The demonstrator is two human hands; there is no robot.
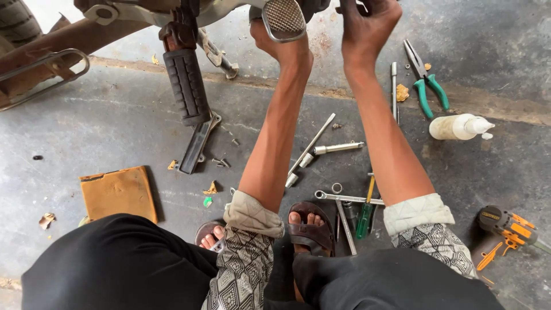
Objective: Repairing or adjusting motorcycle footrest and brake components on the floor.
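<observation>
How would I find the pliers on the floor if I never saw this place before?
Start at the person's right hand, raised at the top of the picture, and look just right of it on the grey concrete floor. The pliers lie there above a white squeeze bottle. They alone have bright green handles and pointed metal tips.

The floor point(115, 115) is bare grey concrete, stained and scuffed, with darker patches toward the right. A pale seam point(143, 64) runs across it near the top, with a lighter slab beyond. Small brown crumbs and scraps point(46, 219) lie scattered over the surface. Daylight falls evenly, soft and without hard shadows. No walls or windows show.
</observation>
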